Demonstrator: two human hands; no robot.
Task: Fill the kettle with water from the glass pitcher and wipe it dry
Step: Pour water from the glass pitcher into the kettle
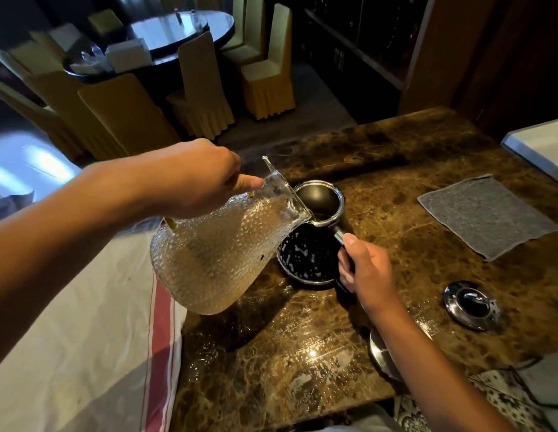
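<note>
My left hand (198, 179) grips the handle of a dimpled glass pitcher (215, 254), tilted steeply so its spout rests over the open mouth of the dark metal kettle (309, 257). The kettle stands on the brown marble counter (271, 353), lid off, its side beaded with drops. My right hand (365, 265) is closed around the kettle's black handle. A grey cloth (486, 215) lies flat on the counter to the right, apart from both hands.
The kettle's shiny lid (472, 305) lies on the counter at the right. A metal base (383, 353) shows under my right forearm. A white cloth with red stripes (84, 338) covers the left side. Chairs and a round table stand beyond the counter's far edge.
</note>
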